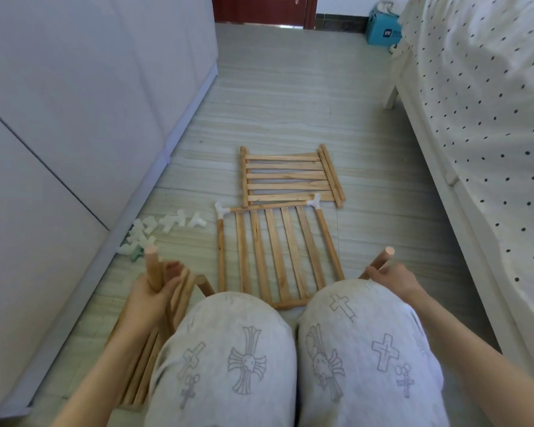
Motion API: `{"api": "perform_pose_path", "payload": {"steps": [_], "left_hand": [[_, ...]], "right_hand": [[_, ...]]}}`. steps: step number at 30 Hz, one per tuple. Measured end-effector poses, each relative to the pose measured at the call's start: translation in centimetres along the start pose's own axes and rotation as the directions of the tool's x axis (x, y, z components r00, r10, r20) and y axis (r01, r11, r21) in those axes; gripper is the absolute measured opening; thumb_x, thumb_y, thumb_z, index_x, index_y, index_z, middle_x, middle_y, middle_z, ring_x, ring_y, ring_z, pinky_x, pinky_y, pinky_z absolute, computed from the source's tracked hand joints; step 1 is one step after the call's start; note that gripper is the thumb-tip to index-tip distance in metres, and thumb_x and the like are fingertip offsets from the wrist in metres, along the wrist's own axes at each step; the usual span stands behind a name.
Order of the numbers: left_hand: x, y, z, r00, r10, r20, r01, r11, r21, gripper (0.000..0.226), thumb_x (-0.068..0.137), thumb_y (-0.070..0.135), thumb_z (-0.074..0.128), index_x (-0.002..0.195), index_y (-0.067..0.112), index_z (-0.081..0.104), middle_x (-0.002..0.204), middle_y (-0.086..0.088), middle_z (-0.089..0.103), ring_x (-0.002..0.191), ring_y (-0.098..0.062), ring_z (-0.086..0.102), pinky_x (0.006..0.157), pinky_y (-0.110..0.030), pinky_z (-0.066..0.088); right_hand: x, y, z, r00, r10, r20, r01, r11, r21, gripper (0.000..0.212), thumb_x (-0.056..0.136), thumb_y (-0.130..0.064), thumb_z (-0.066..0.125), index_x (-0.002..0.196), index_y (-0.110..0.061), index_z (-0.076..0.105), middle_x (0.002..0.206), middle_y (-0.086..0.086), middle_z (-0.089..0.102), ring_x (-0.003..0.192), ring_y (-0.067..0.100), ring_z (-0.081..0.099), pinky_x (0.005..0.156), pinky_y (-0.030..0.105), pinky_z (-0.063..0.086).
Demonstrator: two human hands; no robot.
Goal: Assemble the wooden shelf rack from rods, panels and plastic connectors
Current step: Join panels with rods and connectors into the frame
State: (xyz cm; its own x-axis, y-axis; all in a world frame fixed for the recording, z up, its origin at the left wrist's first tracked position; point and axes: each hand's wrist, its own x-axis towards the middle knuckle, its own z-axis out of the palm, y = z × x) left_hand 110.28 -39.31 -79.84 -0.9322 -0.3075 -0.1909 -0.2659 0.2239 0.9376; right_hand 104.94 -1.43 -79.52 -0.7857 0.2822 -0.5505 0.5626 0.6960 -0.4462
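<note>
My left hand point(150, 295) grips a wooden rod point(151, 266) upright beside my left knee, over a stack of more rods point(154, 331) on the floor. My right hand point(392, 278) holds another wooden rod point(383, 260) by my right knee. In front of my knees lies a slatted panel point(275, 251) with two white plastic connectors point(221, 209) point(314, 203) at its far corners and a rod in each. A second slatted panel point(285, 177) lies beyond it with loose rods point(332, 174) along its right side.
A pile of white plastic connectors point(154, 231) sits on the floor by a white cabinet point(74, 118) on the left. A bed with a dotted cover point(481, 118) runs along the right. A blue box point(383, 29) stands near the far door.
</note>
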Motion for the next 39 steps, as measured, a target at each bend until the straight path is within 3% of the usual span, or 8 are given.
{"api": "perform_pose_path", "payload": {"steps": [4, 8, 14, 18, 25, 30, 34, 39], "left_hand": [[2.8, 3.5, -1.0, 0.988, 0.154, -0.031, -0.154, 0.988, 0.012, 0.024, 0.088, 0.001, 0.059, 0.11, 0.011, 0.06, 0.109, -0.006, 0.066, 0.107, -0.017, 0.061, 0.092, -0.028, 0.044], [4.7, 9.6, 0.6, 0.938, 0.335, 0.082, -0.341, 0.937, 0.07, 0.017, 0.089, 0.005, 0.059, 0.1, 0.016, 0.068, 0.101, 0.021, 0.062, 0.098, 0.009, 0.057, 0.092, -0.015, 0.043], [5.7, 18.4, 4.8, 0.875, 0.428, 0.228, -0.387, 0.899, -0.205, 0.023, 0.09, 0.001, 0.056, 0.095, 0.022, 0.064, 0.111, -0.008, 0.067, 0.106, -0.017, 0.064, 0.098, -0.034, 0.047], [7.3, 20.9, 7.0, 0.825, 0.453, 0.337, -0.356, 0.881, -0.313, 0.021, 0.091, 0.001, 0.054, 0.106, 0.016, 0.059, 0.101, -0.008, 0.069, 0.096, -0.016, 0.068, 0.087, -0.024, 0.052], [15.1, 16.4, 9.0, 0.889, 0.265, 0.374, -0.235, 0.964, -0.123, 0.018, 0.095, 0.012, 0.052, 0.107, 0.022, 0.061, 0.109, -0.005, 0.068, 0.1, -0.008, 0.065, 0.091, -0.031, 0.049], [23.2, 9.0, 8.0, 0.993, 0.086, 0.084, -0.058, 0.954, -0.295, 0.016, 0.096, 0.015, 0.049, 0.095, 0.021, 0.064, 0.078, 0.001, 0.063, 0.078, -0.013, 0.061, 0.08, -0.033, 0.048], [28.7, 4.8, 8.3, 0.98, 0.122, -0.158, -0.165, 0.943, -0.291, 0.016, 0.097, 0.014, 0.05, 0.089, 0.02, 0.063, 0.048, 0.01, 0.044, 0.051, -0.008, 0.042, 0.061, -0.025, 0.041], [32.6, 1.5, 10.2, 0.961, 0.161, -0.223, -0.215, 0.946, -0.242, 0.016, 0.097, 0.014, 0.05, 0.088, 0.021, 0.062, 0.043, 0.012, 0.042, 0.05, -0.009, 0.039, 0.061, -0.027, 0.039]], "right_hand": [[-1.4, -3.0, -1.1, 0.987, -0.065, 0.149, 0.063, 0.998, 0.015, 0.031, 0.098, -0.027, 0.046, 0.091, -0.001, 0.06, 0.075, 0.002, 0.061, 0.061, 0.01, 0.056, 0.036, 0.011, 0.039], [-2.3, -8.6, -1.6, 0.926, -0.29, 0.242, 0.246, 0.949, 0.196, 0.031, 0.098, -0.023, 0.046, 0.117, -0.002, 0.057, 0.093, 0.004, 0.066, 0.074, 0.013, 0.064, 0.059, 0.018, 0.052], [-4.0, -18.3, -1.2, 0.696, -0.647, 0.311, 0.584, 0.762, 0.278, 0.05, 0.092, -0.018, 0.058, 0.139, -0.019, 0.04, 0.123, -0.001, 0.052, 0.072, 0.012, 0.06, 0.06, 0.021, 0.05], [-2.8, -21.6, -1.1, 0.584, -0.715, 0.384, 0.65, 0.696, 0.306, 0.015, 0.09, -0.01, 0.06, 0.103, -0.009, 0.055, 0.092, 0.003, 0.059, 0.065, 0.01, 0.059, 0.054, 0.017, 0.047], [7.7, -20.7, -0.4, 0.763, -0.585, 0.276, 0.504, 0.805, 0.312, 0.005, 0.09, -0.005, 0.059, 0.087, -0.008, 0.059, 0.074, 0.005, 0.06, 0.056, 0.01, 0.06, 0.056, 0.017, 0.054], [18.9, -17.1, -1.0, 0.927, -0.375, -0.005, 0.342, 0.839, 0.423, 0.015, 0.084, -0.001, 0.062, 0.098, 0.0, 0.066, 0.082, 0.01, 0.068, 0.072, 0.019, 0.067, 0.071, 0.025, 0.058], [25.4, -15.1, -0.5, 0.934, -0.254, -0.253, 0.346, 0.824, 0.448, 0.008, 0.088, -0.012, 0.061, 0.081, -0.011, 0.063, 0.076, 0.008, 0.067, 0.074, 0.026, 0.067, 0.082, 0.042, 0.055], [29.3, -14.0, 1.5, 0.889, -0.251, -0.382, 0.4, 0.832, 0.384, 0.022, 0.093, -0.025, 0.056, 0.1, -0.004, 0.059, 0.087, 0.011, 0.066, 0.071, 0.021, 0.065, 0.068, 0.032, 0.052]]}}
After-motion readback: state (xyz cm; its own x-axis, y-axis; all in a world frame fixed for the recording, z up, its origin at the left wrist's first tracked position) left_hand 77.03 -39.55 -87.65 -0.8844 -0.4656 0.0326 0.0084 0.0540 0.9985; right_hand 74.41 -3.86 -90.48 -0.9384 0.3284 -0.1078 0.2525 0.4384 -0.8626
